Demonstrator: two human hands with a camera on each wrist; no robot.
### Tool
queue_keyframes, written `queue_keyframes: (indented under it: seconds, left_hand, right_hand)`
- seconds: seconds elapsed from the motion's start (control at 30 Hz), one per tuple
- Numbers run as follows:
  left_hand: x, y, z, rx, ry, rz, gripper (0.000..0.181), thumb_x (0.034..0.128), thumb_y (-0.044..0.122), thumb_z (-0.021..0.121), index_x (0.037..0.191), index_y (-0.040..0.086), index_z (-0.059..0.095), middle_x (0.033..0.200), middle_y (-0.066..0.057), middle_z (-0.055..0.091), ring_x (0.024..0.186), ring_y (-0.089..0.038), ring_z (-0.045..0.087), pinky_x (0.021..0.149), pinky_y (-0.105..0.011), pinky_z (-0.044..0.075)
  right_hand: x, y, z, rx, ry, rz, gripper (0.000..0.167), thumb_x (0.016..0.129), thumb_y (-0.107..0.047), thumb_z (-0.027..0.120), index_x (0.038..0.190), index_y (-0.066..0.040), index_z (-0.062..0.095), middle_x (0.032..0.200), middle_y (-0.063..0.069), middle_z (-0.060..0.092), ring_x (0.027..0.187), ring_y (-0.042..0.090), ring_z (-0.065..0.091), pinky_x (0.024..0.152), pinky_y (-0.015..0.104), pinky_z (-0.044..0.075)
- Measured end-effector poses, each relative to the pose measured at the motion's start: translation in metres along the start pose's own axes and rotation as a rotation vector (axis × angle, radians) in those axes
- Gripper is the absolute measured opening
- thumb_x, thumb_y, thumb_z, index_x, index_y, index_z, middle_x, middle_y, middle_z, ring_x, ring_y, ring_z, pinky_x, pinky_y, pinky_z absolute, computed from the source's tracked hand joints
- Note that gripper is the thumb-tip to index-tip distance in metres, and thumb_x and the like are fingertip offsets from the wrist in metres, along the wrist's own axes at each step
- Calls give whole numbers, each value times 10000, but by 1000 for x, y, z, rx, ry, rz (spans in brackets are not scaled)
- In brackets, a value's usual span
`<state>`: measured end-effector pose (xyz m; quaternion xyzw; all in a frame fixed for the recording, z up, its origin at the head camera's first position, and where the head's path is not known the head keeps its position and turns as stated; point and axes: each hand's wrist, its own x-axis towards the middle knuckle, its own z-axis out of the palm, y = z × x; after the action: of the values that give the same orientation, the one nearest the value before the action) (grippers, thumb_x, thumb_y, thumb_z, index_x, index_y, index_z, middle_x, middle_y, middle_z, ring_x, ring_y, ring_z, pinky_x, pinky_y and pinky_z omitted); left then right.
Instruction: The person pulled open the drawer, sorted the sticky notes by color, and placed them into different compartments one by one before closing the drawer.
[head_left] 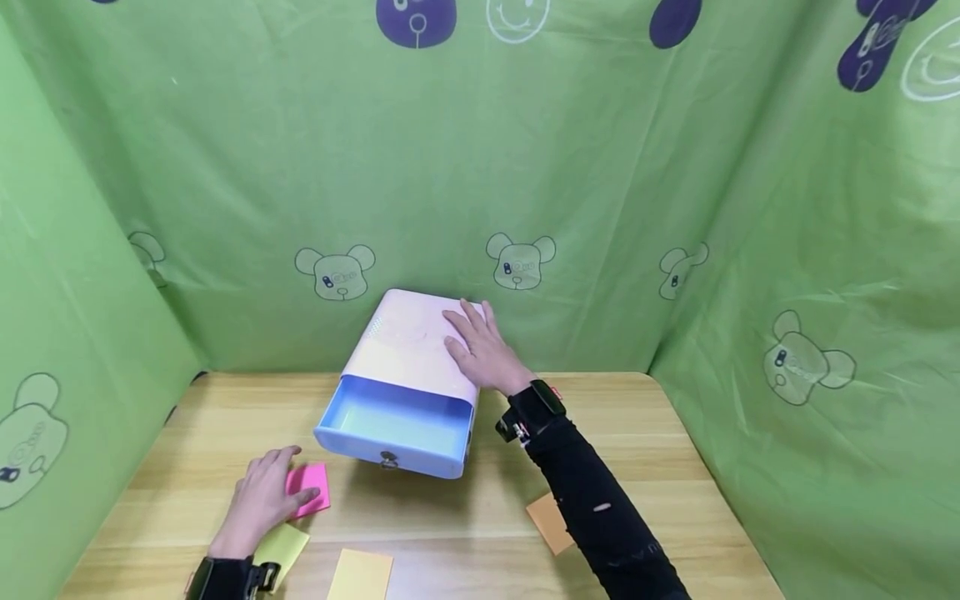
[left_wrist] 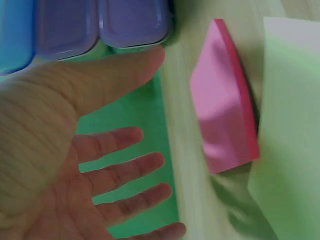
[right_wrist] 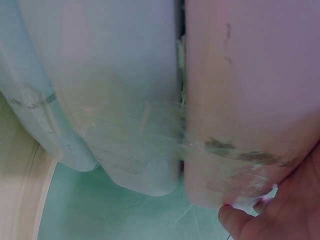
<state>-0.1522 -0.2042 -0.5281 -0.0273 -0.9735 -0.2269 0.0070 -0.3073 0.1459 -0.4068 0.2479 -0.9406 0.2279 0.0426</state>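
Note:
A small drawer cabinet with a pinkish-white top (head_left: 405, 342) stands at the back of the table, its light blue drawer (head_left: 423, 462) pulled out toward me. My right hand (head_left: 487, 354) rests on the right side of the cabinet's top with fingers spread; the right wrist view shows its fingertips at the edge of a pink panel (right_wrist: 250, 75). Beside a pink sticky-note pad (head_left: 318, 483), my left hand (head_left: 258, 496) has its thumb and fingers apart. In the left wrist view the pink pad (left_wrist: 222, 115) lies clear of the fingertips, and nothing is held.
A yellow pad (head_left: 283, 543) lies by the left wrist, a pale orange pad (head_left: 362, 575) at the front, and an orange pad (head_left: 549, 521) partly under the right forearm. Green printed cloth (head_left: 450, 167) walls the wooden table (head_left: 615, 433). Clear tape (right_wrist: 135, 130) crosses the cabinet's side.

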Motion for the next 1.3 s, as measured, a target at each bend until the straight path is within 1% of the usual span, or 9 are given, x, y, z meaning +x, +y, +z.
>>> queue_keyframes:
  seconds: [0.1, 0.2, 0.33, 0.4, 0.63, 0.8, 1.0, 1.2, 1.3]
  left_hand:
    - [4, -3, 3, -13, -33, -12, 876, 722, 291, 884, 1407, -66, 473, 1375, -382, 517, 1209, -585, 515, 959, -772, 427]
    - [6, -6, 8, -16, -50, -10, 865, 689, 247, 902, 1393, -54, 500, 1336, -367, 551, 1160, -546, 552, 926, -733, 472]
    - [6, -8, 14, -22, -46, 0, 793, 681, 169, 896, 1355, -51, 540, 1269, -346, 597, 1091, -479, 593, 883, -664, 521]
    - [6, -9, 15, -26, -41, 3, 755, 686, 161, 893, 1332, -47, 560, 1234, -329, 619, 1071, -456, 602, 865, -637, 532]
    - [5, -11, 15, -41, -31, 5, 671, 696, 152, 884, 1269, -56, 602, 1122, -274, 657, 1001, -403, 616, 808, -583, 553]
    - [8, -13, 14, -49, -14, -24, 680, 681, 169, 902, 1227, -105, 603, 1043, -254, 640, 936, -350, 560, 770, -509, 547]
    - [11, -14, 12, -85, -18, -83, 653, 653, 214, 924, 1119, -137, 629, 960, -221, 608, 909, -321, 514, 757, -461, 526]
    - [7, -16, 14, -120, -12, -113, 683, 643, 276, 937, 1120, -71, 592, 909, -152, 634, 816, -253, 579, 649, -341, 497]
    - [6, -16, 15, -170, -18, -123, 619, 709, 253, 903, 1134, -43, 564, 886, -133, 664, 759, -222, 615, 600, -299, 492]
  right_hand:
    - [0, 0, 0, 2, 4, 2, 568, 1080, -418, 310, 1596, -181, 312, 1723, 147, 83, 1591, 416, -84, 1292, 582, 0]
    - [0, 1, 0, -6, 4, -5, 569, 1080, -418, 307, 1595, -174, 315, 1722, 150, 90, 1593, 411, -73, 1296, 580, -1]
    - [-1, 3, 1, -16, 5, -8, 567, 1082, -417, 311, 1593, -172, 318, 1719, 156, 102, 1594, 410, -58, 1296, 589, 13]
    - [-1, 3, 1, -20, 7, -2, 566, 1080, -420, 313, 1594, -181, 317, 1720, 152, 103, 1593, 417, -57, 1289, 611, 43]
    - [-1, 0, 1, -12, -4, -5, 567, 1082, -419, 310, 1597, -181, 309, 1723, 144, 92, 1595, 403, -73, 1296, 555, -34]
    - [2, 1, -1, -4, 2, -4, 569, 1081, -426, 305, 1597, -186, 308, 1724, 138, 84, 1593, 408, -80, 1293, 571, -20]
    - [4, 2, 0, -6, 18, -8, 567, 1081, -427, 310, 1593, -184, 318, 1723, 138, 93, 1593, 407, -76, 1296, 573, -12]
    - [3, 2, 2, -8, 18, -9, 566, 1081, -419, 316, 1591, -174, 323, 1720, 152, 101, 1592, 413, -66, 1287, 611, 29]
    - [1, 2, 3, -1, 20, 0, 564, 1080, -420, 319, 1590, -179, 326, 1720, 149, 106, 1593, 413, -64, 1284, 616, 44]
